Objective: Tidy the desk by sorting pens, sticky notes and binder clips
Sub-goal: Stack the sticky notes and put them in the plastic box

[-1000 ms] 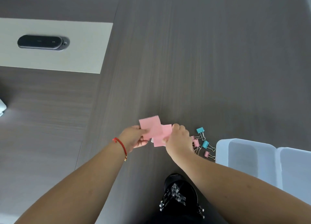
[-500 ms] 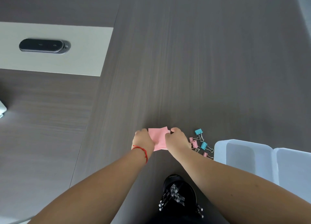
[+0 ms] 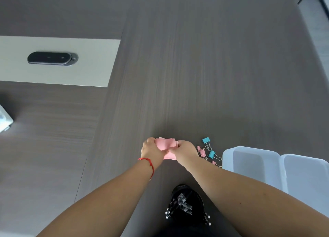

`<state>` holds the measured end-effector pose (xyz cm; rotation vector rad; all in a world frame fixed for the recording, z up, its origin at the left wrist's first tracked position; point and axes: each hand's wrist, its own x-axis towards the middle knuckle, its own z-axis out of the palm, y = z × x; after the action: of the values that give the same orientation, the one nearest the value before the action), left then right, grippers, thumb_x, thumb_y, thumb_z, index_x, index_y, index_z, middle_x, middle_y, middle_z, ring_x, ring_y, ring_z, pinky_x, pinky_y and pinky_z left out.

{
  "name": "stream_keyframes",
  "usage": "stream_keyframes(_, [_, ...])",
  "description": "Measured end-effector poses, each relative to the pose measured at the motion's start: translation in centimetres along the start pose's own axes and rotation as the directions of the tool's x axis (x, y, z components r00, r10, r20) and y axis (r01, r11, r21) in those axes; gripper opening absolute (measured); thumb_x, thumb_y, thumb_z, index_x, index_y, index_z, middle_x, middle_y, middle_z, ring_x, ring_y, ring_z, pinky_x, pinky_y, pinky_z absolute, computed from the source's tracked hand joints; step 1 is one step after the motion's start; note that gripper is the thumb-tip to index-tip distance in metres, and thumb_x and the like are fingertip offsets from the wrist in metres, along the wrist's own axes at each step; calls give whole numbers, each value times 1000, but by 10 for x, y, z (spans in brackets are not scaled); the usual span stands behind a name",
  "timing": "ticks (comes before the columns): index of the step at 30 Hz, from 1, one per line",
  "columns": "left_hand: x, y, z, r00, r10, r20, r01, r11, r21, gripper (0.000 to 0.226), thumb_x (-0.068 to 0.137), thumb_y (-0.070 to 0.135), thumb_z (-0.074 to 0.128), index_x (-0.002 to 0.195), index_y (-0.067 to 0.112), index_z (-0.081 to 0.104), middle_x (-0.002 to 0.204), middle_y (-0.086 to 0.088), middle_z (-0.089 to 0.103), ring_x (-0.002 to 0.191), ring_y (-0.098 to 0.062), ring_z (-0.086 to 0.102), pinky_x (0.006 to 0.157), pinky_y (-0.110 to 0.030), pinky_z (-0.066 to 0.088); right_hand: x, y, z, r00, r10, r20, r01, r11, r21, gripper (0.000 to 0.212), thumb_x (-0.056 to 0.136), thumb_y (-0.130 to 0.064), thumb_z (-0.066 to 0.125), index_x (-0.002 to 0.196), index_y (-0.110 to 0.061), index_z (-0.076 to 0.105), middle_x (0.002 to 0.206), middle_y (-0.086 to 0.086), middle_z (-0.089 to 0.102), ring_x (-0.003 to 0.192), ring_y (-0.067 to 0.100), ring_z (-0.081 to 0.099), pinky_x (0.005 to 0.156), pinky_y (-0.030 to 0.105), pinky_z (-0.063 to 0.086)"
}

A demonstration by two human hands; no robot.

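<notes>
Pink sticky notes are gathered into one small stack, just above the dark wooden desk. My left hand, with a red string at the wrist, grips the stack's left side. My right hand grips its right side. Several pink and blue binder clips lie loose on the desk just right of my right hand. A black cup holding several pens stands near the front edge, between my forearms.
A translucent white tray with two compartments sits at the right, beside the clips. A pale inset panel with a dark oval device lies at the far left. A white object shows at the left edge.
The two spread pink notes have been pushed together into one stack. Both hands have closed in on it from either side and drawn it slightly nearer.
</notes>
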<state>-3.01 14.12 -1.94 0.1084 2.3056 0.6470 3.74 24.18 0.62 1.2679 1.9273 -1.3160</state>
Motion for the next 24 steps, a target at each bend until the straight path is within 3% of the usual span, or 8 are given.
stream_keyframes(3, [-8, 7, -19, 998, 62, 13, -61, 995, -84, 13, 84, 34, 61, 89, 22, 61, 84, 8, 62, 83, -20, 59, 71, -28, 50, -16, 4, -21, 993, -84, -82, 92, 990, 106, 11, 87, -24, 56, 83, -21, 66, 70, 0, 59, 70, 22, 53, 59, 26, 37])
stream_keyframes(6, [-23, 36, -31, 987, 156, 30, -149, 972, -182, 21, 88, 26, 61, 68, 24, 55, 66, 7, 53, 61, -14, 47, 53, -22, 37, -35, 11, -50, 975, -127, -182, 166, 963, 213, 10, 88, -28, 58, 78, -27, 61, 63, -4, 56, 53, 17, 48, 51, 24, 37])
stream_keyframes(8, [-39, 64, -29, 973, 224, 57, -202, 944, -263, 20, 88, 24, 63, 69, 22, 57, 70, 3, 56, 62, -14, 48, 59, -24, 45, -50, 20, -72, 944, -173, -280, 251, 928, 274, 13, 90, -31, 57, 81, -24, 64, 64, -3, 56, 54, 18, 47, 51, 25, 37])
stream_keyframes(11, [-68, 107, -14, 936, 328, 128, -269, 901, -340, 19, 87, 19, 66, 69, 21, 59, 77, -7, 63, 66, -20, 58, 82, -42, 56, -76, 47, -107, 859, -183, -478, 368, 870, 329, 27, 94, -34, 53, 83, -11, 65, 70, 2, 59, 61, 18, 45, 57, 29, 36])
stream_keyframes(16, [-115, 162, 43, 862, 430, 268, -339, 883, -325, 26, 87, 9, 66, 65, 18, 55, 64, -3, 60, 40, -2, 57, 69, -35, 56, -115, 110, -147, 764, -21, -645, 385, 816, 431, 24, 94, -34, 51, 76, -22, 61, 80, 4, 69, 70, 25, 58, 67, 39, 50])
stream_keyframes(18, [-126, 172, 70, 855, 425, 297, -356, 898, -259, 27, 83, 6, 66, 62, 19, 54, 64, -2, 59, 46, -11, 63, 66, -34, 54, -124, 134, -154, 745, 52, -665, 362, 806, 468, 24, 96, -35, 49, 74, -28, 56, 83, 4, 69, 74, 29, 64, 71, 40, 52])
stream_keyframes(21, [-136, 176, 104, 867, 420, 268, -412, 907, -89, 23, 75, 5, 60, 58, 20, 56, 69, -8, 63, 80, -34, 73, 71, -36, 58, -118, 164, -153, 782, 118, -613, 257, 834, 489, 19, 98, -29, 42, 93, -22, 60, 86, 6, 68, 77, 30, 63, 67, 34, 47])
stream_keyframes(24, [-138, 166, 126, 886, 397, 240, -431, 896, 109, 12, 76, 9, 56, 72, 20, 57, 84, -9, 70, 89, -32, 69, 67, -31, 52, -101, 187, -145, 855, 156, -494, 125, 863, 489, 27, 95, -17, 37, 112, -17, 59, 91, 5, 66, 78, 27, 60, 69, 33, 47])
